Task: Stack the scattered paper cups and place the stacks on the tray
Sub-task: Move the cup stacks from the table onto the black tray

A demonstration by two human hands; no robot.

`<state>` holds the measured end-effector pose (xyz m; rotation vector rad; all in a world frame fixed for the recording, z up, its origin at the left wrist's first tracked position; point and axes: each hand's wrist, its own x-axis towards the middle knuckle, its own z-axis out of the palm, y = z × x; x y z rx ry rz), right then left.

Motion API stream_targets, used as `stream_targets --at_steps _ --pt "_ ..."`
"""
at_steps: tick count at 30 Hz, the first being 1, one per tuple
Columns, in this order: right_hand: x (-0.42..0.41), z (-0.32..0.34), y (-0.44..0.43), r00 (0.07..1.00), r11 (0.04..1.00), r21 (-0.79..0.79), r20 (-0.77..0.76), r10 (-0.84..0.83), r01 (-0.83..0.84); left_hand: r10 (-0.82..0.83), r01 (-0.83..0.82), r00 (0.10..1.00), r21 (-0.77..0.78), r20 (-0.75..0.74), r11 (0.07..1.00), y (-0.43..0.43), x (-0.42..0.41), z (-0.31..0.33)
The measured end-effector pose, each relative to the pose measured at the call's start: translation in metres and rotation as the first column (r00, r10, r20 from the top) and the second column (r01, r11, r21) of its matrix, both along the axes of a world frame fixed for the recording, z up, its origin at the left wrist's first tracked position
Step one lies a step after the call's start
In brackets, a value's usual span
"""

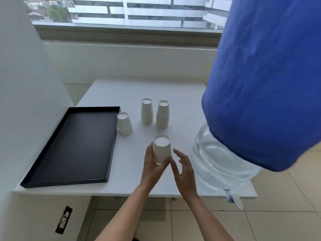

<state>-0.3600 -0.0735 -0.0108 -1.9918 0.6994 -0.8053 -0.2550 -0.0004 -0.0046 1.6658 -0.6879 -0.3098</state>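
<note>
My left hand (152,164) grips an upside-down stack of white paper cups (161,149) near the table's front middle. My right hand (184,168) hovers just to the right of that stack with its fingers spread and relaxed, holding nothing. Three more upside-down cup stacks stand on the white table: one (124,123) beside the tray's right rim, one (147,111) behind the middle, and one (162,113) to its right. The black rectangular tray (76,145) lies at the left with nothing on it.
A large clear water jug (218,162) with a blue cover (265,84) stands at the table's right, close to my right hand; its tap (232,200) overhangs the front edge. A white wall (26,101) borders the left, and a window ledge runs behind.
</note>
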Motion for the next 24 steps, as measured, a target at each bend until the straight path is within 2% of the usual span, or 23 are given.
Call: stream_targets --at_steps 5,10,16,24 --pt "0.049 -0.019 -0.014 0.978 0.999 -0.015 -0.205 0.048 -0.053 0.162 -0.163 0.987 0.051 0.007 0.985 -0.003 0.086 0.007" --pt "0.096 -0.034 -0.033 0.908 0.995 -0.037 -0.413 0.069 -0.092 0.273 -0.275 0.962 0.084 0.025 0.958 -0.008 0.168 0.013" --pt "0.138 -0.054 -0.046 0.773 0.992 0.012 -0.626 0.104 -0.123 0.298 -0.302 0.953 0.142 0.054 0.942 -0.014 0.232 0.008" --pt "0.173 -0.063 -0.054 0.624 0.978 -0.078 -0.779 0.061 -0.193 0.261 -0.257 0.965 0.189 0.008 0.948 -0.024 0.264 -0.011"
